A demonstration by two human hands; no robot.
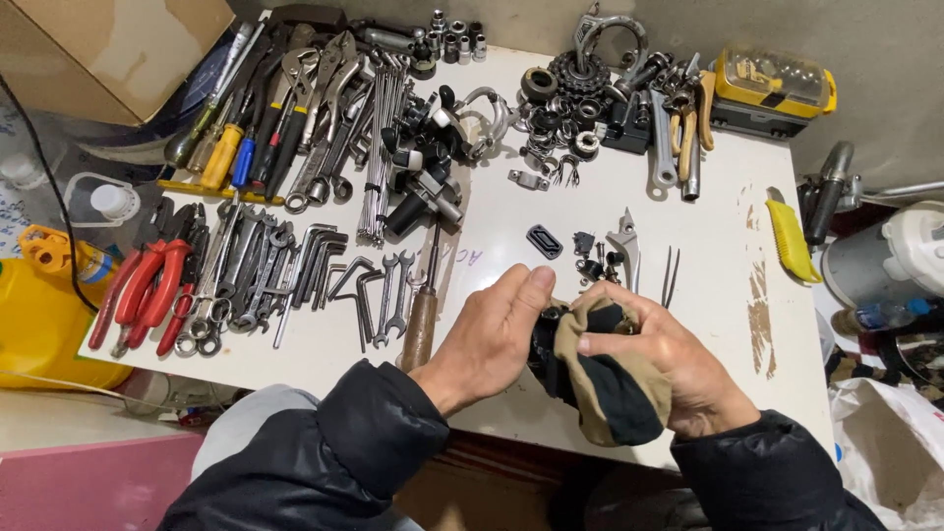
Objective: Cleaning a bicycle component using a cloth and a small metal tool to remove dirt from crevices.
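Near table (688, 324) front edge: left hand (492, 339) and right hand (678, 374) fingers clamped on cloth-wrapped black part (600, 379); wrenches (383, 295), brake lever (624, 246) just beyond.

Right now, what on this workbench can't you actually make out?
- Head view: the dark part in the left hand and right hand is mostly wrapped in the tan and black cloth; its kind is unclear.
- Small bits by the silver lever are too small to name.
- The yellow jug is cut off by the left edge.

Red pliers (147, 295), wrenches (393, 305), yellow case (772, 88) on table (610, 216)
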